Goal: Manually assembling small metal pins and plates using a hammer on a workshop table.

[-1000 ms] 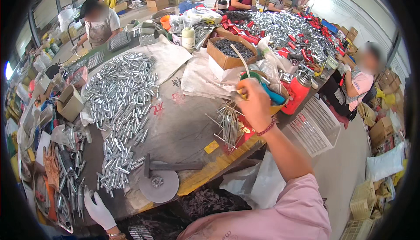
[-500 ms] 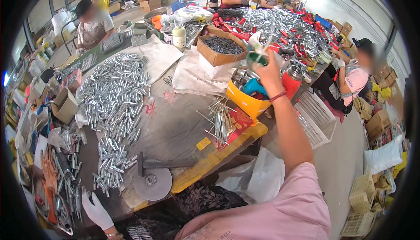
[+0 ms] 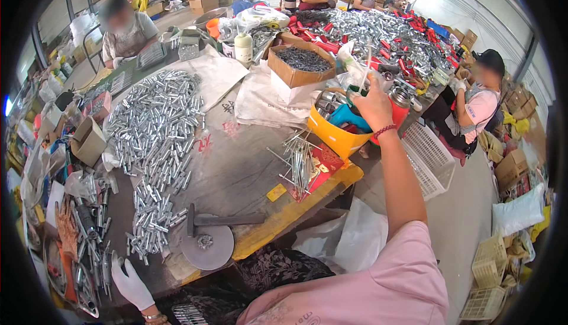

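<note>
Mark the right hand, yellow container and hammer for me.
Right hand (image 3: 374, 107): head view, on the back of the hand.
Yellow container (image 3: 336, 135): head view, on its outer wall.
Hammer (image 3: 229, 219): head view, on its handle.

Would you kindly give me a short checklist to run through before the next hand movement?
1. Pale stick held by right hand: ok, between its fingers.
2. Stick's lower end in sight: cannot tell, lost amid the yellow bucket's contents.
3. Left hand gloved: ok.
4. Right hand gloved: not ok, bare.
5. Hammer at rest: ok, lying at the grey disc.
6. Thin rods lined up: not ok, fanned out.
</note>
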Action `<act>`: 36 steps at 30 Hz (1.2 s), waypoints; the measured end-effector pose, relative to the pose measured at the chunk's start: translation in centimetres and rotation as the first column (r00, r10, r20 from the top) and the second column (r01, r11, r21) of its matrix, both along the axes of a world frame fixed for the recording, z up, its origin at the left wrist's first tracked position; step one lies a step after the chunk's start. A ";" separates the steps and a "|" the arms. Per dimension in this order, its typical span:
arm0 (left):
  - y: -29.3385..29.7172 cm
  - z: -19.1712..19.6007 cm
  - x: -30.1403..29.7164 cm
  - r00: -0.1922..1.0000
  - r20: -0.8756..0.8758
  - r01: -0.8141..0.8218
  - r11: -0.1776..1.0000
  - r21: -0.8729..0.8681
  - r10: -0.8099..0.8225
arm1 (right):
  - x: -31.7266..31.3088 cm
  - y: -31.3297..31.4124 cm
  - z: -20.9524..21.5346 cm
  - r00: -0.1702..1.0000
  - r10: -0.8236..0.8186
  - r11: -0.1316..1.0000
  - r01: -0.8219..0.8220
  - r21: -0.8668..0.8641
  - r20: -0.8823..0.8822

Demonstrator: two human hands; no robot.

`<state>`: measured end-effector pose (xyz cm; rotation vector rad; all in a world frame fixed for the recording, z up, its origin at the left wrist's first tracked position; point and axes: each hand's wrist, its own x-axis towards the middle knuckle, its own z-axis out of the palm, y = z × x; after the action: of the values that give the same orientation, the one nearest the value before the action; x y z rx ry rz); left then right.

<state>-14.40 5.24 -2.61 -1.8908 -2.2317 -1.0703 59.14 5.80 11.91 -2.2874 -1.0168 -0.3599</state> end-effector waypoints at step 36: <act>0.0 0.0 -0.3 1.000 -0.013 -0.018 0.999 -0.033 0.018 | 0.6 3.5 -0.3 0.997 0.066 0.996 -0.068 -0.052 -0.052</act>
<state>-14.73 5.25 -2.60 -1.8809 -2.2687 -1.0224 59.74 9.33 11.65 -2.2920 -1.0872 -0.2495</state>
